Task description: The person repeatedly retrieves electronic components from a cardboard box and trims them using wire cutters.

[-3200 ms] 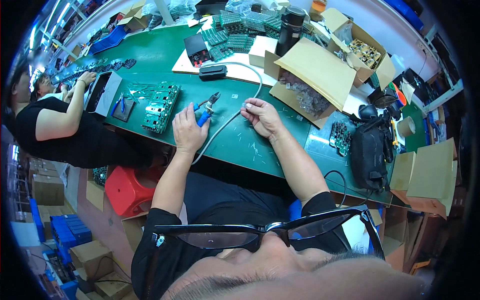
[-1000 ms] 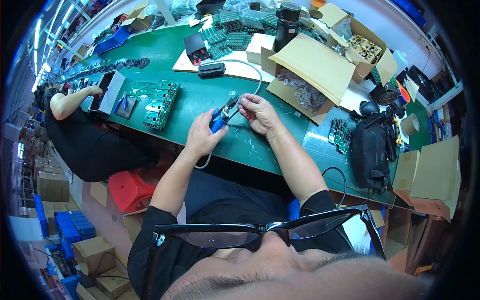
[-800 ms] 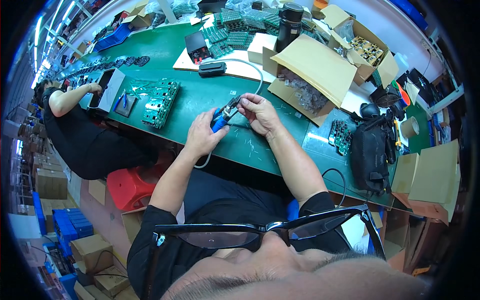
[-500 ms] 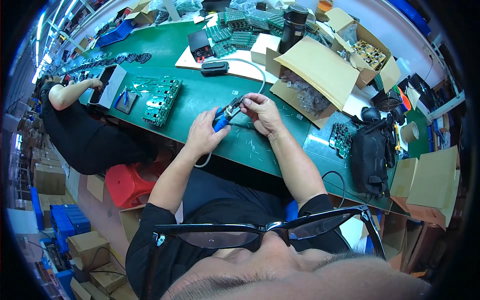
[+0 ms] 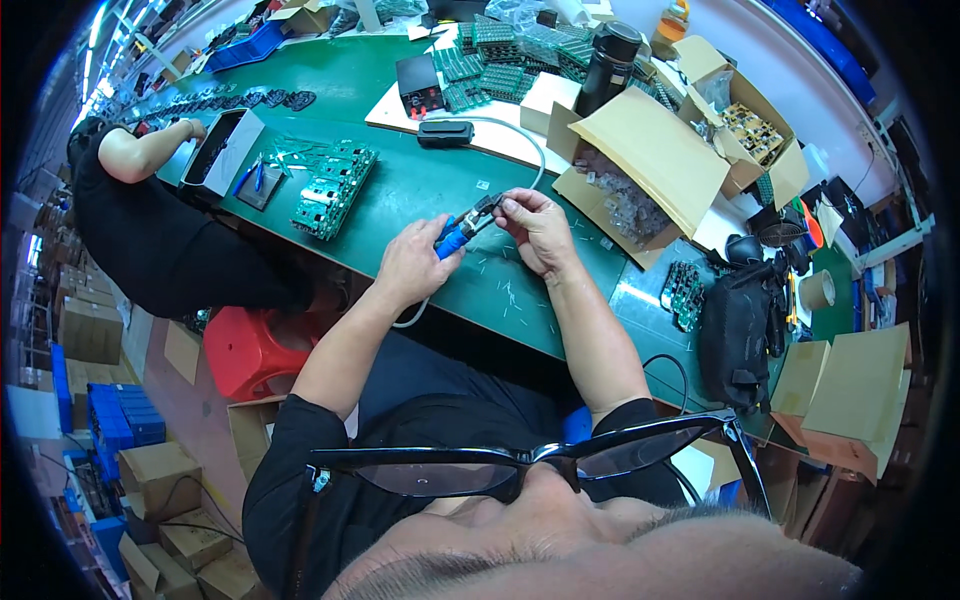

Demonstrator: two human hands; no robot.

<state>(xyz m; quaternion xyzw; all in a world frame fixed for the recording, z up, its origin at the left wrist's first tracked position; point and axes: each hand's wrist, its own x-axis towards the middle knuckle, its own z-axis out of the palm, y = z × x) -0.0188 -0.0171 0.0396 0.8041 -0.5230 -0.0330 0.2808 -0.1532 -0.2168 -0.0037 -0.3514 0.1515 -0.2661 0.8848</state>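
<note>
Where the two hands meet over the green table (image 5: 420,190), whatever the right hand (image 5: 538,228) pinches at the cutter's tip is too small to make out, its fingers curled shut around it. Only the blue handles and dark jaws of the cutter (image 5: 462,226) show; the left hand (image 5: 415,265) is clenched on the handles. A grey cable (image 5: 530,150) curves away far behind toward a black box (image 5: 445,133). Far left, another person's arm (image 5: 140,150) rests by a tray (image 5: 222,152).

An open brown cardboard box (image 5: 640,165) is seen at one o'clock on the green tabletop (image 5: 400,190), another (image 5: 745,125) beyond it, and closed brown cartons (image 5: 150,480) at eight o'clock on the floor.
</note>
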